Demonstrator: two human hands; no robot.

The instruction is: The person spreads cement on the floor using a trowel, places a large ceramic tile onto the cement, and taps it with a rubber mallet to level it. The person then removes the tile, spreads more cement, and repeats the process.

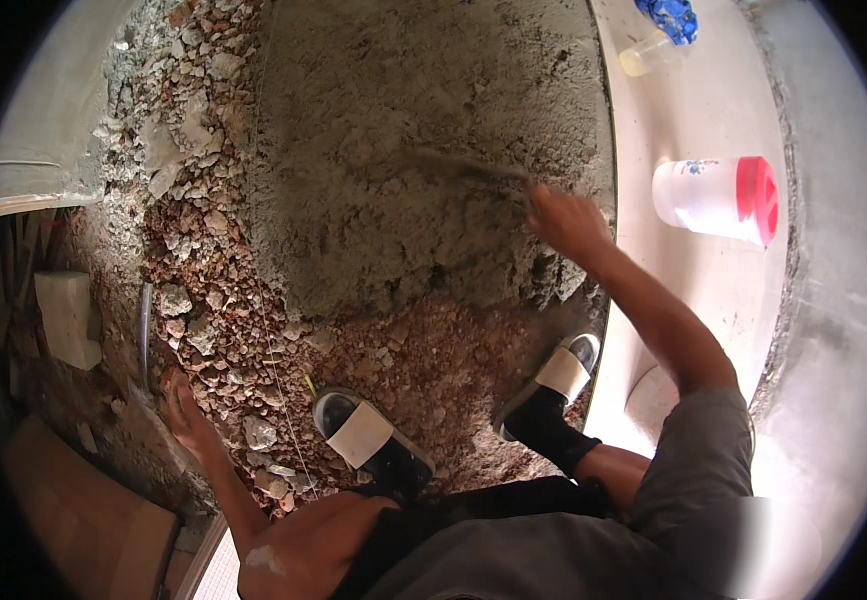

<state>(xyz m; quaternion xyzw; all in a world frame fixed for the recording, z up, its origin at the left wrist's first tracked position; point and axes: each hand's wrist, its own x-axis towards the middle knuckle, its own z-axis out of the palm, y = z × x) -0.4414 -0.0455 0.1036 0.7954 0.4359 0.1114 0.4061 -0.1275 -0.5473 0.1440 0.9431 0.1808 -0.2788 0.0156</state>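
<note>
My right hand point(566, 218) is closed round the handle of a trowel point(469, 168), whose blade is blurred and lies over the grey wet mortar point(354, 200). The mortar forms a rough bed with a crumbly near edge. Off to the left, my left hand point(186, 412) rests low at the side of the rubble point(219, 290) with its fingers stretched out. It holds nothing that I can see. A grey pipe point(146, 325) stands just beyond its fingertips.
A thin string point(272, 350) runs over the rubble. My sandalled feet stand on reddish gravel point(424, 350) below the mortar. On the pale ledge at right lie a white jug with a red lid point(714, 198) and a blue crumpled wrapper point(672, 18). A white block point(68, 318) sits at left.
</note>
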